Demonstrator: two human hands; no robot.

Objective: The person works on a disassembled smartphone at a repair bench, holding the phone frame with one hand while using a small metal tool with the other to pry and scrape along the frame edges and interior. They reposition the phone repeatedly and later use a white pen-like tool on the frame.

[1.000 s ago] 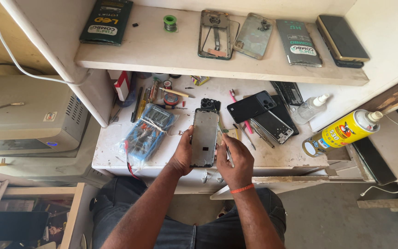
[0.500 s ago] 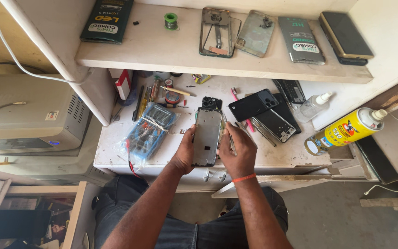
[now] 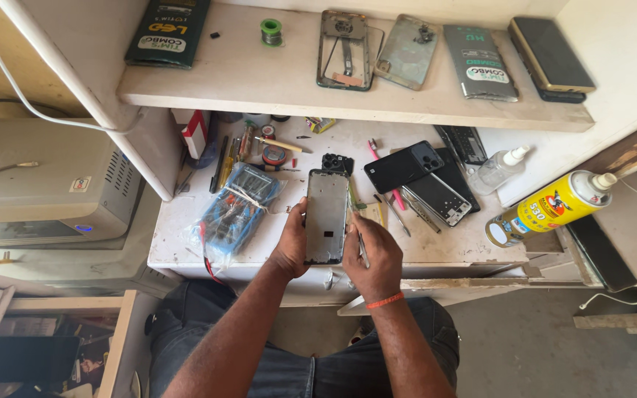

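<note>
Here the left hand [image 3: 290, 247] and right hand [image 3: 372, 254] clasp the phone frame [image 3: 326, 216] by its long edges above the bench [image 3: 186, 221]; the right also pinches a slim tool [image 3: 361, 247]. It looks light, thin, probably fragile (best held edgewise).

On the upper white shelf [image 3: 259, 88] lie a dark green flat box [image 3: 167, 31], a small green spool of wire [image 3: 271, 31], a bare phone frame with exposed parts [image 3: 344, 50], a clear phone back cover [image 3: 405, 51], a grey foil pouch [image 3: 478, 63] and a black slab-shaped phone [image 3: 551, 57]. On the white worktop [image 3: 451, 239] below sit a blue multimeter wrapped in clear plastic [image 3: 239, 210], a black phone lying face down [image 3: 404, 166], a clear plastic dropper bottle [image 3: 500, 168] and a yellow spray can lying on its side [image 3: 551, 208]. A grey metal box with vent slots [image 3: 46, 184] stands to the left.
</note>
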